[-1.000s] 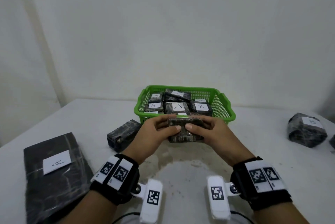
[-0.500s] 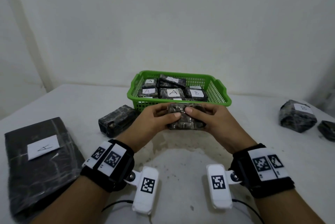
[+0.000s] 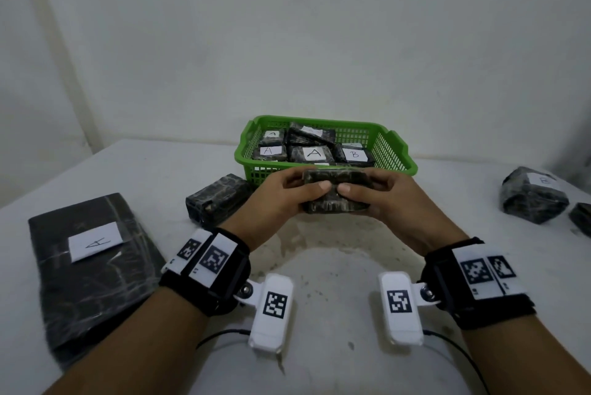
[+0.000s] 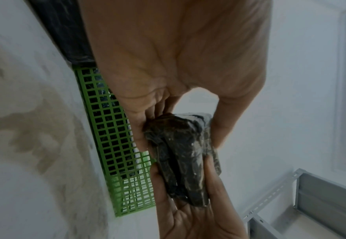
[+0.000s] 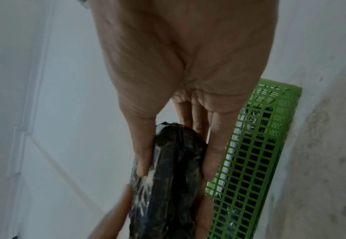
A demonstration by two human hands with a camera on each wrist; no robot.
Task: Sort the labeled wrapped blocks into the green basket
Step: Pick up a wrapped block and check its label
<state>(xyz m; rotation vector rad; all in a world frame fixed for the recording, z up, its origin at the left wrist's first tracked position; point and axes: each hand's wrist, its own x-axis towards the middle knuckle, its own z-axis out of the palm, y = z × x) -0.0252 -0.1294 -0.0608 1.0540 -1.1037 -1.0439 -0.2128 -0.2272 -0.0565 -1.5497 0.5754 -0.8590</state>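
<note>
Left hand point(image 3: 281, 193) and right hand point(image 3: 383, 199) each pinch one end of the dark film-wrapped rectangular block point(image 3: 332, 191). Its long axis runs left-right. The green plastic mesh basket point(image 3: 396, 155) lies directly beyond it.

The held block point(image 3: 335, 191) showed no label; both hands covered its ends, and the fingers point(image 3: 289, 182) of the left hand point(image 3: 281, 199) hid its far edge. A small dark block point(image 3: 582, 223) was cut off by the head view's right edge. The label on the right-hand block point(image 3: 534, 195) was too blurred to read surely. Lower blocks in the basket point(image 3: 393, 151) lay hidden under the upper ones.
</note>
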